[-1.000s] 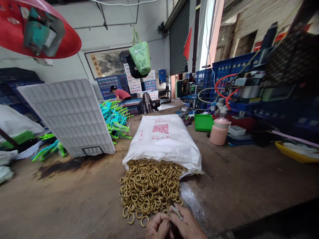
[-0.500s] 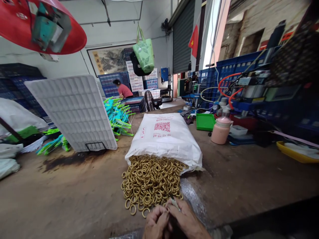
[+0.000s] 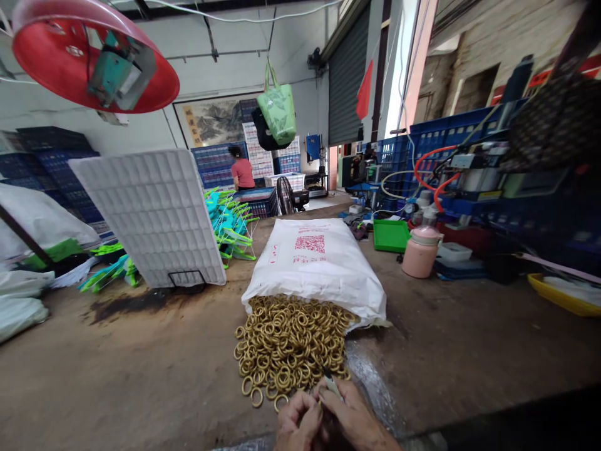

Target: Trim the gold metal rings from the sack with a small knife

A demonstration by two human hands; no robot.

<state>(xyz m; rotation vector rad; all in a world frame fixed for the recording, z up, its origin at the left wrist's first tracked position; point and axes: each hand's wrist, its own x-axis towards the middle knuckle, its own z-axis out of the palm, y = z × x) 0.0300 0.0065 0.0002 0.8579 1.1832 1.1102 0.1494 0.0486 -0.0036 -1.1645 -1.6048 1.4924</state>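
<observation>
At the lower edge of the head view, my left hand [image 3: 297, 418] and my right hand [image 3: 350, 410] are close together, fingertips meeting. A small flat pale tool with a dark tip [image 3: 332, 383] sticks up from the grip of my right hand; its exact kind is not clear. The fingers of my left hand are pinched, and whatever is between them is hidden. Just beyond both hands lies a heap of brass-coloured metal rings [image 3: 291, 344], with a few loose ones at its near edge. The rings spill from the mouth of a white woven sack [image 3: 314, 260] with red print.
Left of the sack stands a white ribbed panel [image 3: 154, 219], with green and turquoise hangers [image 3: 232, 225] behind it. To the right are a green tray [image 3: 391, 235], a pink bottle [image 3: 419, 250] and a yellow tray [image 3: 561, 297]. A red lamp [image 3: 154, 91] hangs upper left. Another person [image 3: 243, 172] stands far back.
The whole view has shifted slightly, so things sit lower and further right. The person at the back is more upright. Both my hands keep nearly the same hold.
</observation>
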